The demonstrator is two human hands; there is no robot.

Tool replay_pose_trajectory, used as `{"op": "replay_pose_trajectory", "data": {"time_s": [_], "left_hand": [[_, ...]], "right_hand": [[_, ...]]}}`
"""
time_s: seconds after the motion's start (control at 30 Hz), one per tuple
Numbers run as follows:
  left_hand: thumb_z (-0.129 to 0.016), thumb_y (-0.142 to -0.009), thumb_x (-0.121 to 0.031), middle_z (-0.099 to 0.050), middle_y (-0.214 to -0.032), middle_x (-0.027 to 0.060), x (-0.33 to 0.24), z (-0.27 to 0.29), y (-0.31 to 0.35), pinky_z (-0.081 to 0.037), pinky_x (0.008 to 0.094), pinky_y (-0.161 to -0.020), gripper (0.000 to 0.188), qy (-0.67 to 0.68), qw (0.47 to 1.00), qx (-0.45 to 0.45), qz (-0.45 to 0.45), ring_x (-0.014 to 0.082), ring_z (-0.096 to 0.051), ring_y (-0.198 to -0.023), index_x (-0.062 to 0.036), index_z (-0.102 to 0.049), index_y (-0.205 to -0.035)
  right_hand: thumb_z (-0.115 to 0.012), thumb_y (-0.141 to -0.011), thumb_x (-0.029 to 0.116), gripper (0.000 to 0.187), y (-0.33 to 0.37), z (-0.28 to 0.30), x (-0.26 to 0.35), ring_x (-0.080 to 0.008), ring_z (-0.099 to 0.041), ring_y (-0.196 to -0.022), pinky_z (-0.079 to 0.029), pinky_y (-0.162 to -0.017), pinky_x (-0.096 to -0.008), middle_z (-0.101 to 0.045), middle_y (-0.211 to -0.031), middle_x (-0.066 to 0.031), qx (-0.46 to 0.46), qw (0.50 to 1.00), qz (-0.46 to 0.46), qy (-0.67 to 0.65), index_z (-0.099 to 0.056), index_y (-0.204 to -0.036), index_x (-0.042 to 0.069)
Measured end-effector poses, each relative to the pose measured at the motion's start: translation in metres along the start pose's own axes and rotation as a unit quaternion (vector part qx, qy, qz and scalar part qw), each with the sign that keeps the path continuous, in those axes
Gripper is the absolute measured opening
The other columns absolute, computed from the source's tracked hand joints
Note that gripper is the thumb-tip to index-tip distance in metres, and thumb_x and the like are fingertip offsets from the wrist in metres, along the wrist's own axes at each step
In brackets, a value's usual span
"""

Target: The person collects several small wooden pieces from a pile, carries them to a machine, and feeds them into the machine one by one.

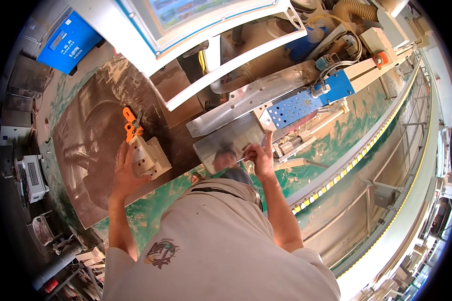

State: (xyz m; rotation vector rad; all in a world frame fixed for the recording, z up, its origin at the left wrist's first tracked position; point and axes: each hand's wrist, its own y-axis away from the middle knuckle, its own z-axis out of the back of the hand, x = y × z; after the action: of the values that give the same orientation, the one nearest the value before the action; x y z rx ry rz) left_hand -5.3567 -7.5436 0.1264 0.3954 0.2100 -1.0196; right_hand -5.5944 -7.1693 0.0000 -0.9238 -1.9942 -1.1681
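One orange tool (132,123) just beyond beige blocks (149,159) beside the left hand (126,174)

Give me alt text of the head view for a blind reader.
A person's left hand is spread beside pale blocks near an orange tool on a brown board; the right hand is by a shiny metal plate.

- Blue cabinet (70,44): I see white lettering (64,46), Chinese characters above lines of Latin letters and numbers.
- My T-shirt (211,251): a dark printed emblem (161,252); I can't make out any words.
- Beige block (258,113): a pale triangular sticker (266,120), too small for me to read.
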Motion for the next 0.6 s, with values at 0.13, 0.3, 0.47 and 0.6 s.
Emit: {"op": "replay_pose_trajectory", "data": {"time_s": [0.13,0.3,0.47,0.6], "left_hand": [[-0.091,-0.062,-0.017,-0.035,-0.163,0.0177,-0.011,0.004,-0.006,-0.029,0.0493,-0.125,0.113,-0.004,1.000,-0.013,0.006,0.0394,-0.033,-0.150,-0.0104,-0.036,-0.160],[-0.091,-0.061,-0.015,-0.043,-0.154,0.0166,-0.024,0.005,-0.006,-0.033,0.0515,-0.122,0.111,-0.014,0.999,-0.022,0.018,0.0408,-0.042,-0.142,-0.0108,-0.038,-0.158],[-0.092,-0.060,-0.014,-0.044,-0.153,0.0161,-0.066,0.001,-0.010,-0.035,0.0512,-0.121,0.108,0.015,0.999,-0.035,0.020,0.0401,-0.042,-0.142,-0.0110,-0.042,-0.156],[-0.093,-0.060,-0.015,-0.043,-0.154,0.0164,-0.115,-0.010,-0.021,-0.037,0.0496,-0.120,0.106,0.044,0.998,-0.044,-0.030,0.0392,-0.041,-0.142,-0.0106,-0.045,-0.154]], "right_hand": [[-0.049,-0.097,0.002,0.095,-0.021,0.025,0.029,-0.0178,-0.064,-0.060,-0.057,-0.059,-0.0302,-0.068,-0.084,-0.0132,0.023,0.999,0.023,-0.008,0.011,-0.167,0.022],[-0.047,-0.097,-0.001,0.075,-0.052,0.059,0.060,-0.0195,-0.067,-0.060,-0.057,-0.055,-0.0294,-0.068,-0.085,-0.0133,-0.001,0.999,0.042,-0.003,-0.014,-0.163,0.017],[-0.046,-0.096,0.000,0.072,-0.079,0.091,0.087,-0.0183,-0.067,-0.061,-0.061,-0.056,-0.0317,-0.068,-0.085,-0.0115,-0.003,0.998,0.054,-0.021,-0.020,-0.161,0.019],[-0.047,-0.098,0.001,0.067,-0.094,0.106,0.111,-0.0170,-0.067,-0.063,-0.062,-0.056,-0.0330,-0.068,-0.091,-0.0124,0.004,0.997,0.064,-0.030,-0.023,-0.158,0.017]]}}
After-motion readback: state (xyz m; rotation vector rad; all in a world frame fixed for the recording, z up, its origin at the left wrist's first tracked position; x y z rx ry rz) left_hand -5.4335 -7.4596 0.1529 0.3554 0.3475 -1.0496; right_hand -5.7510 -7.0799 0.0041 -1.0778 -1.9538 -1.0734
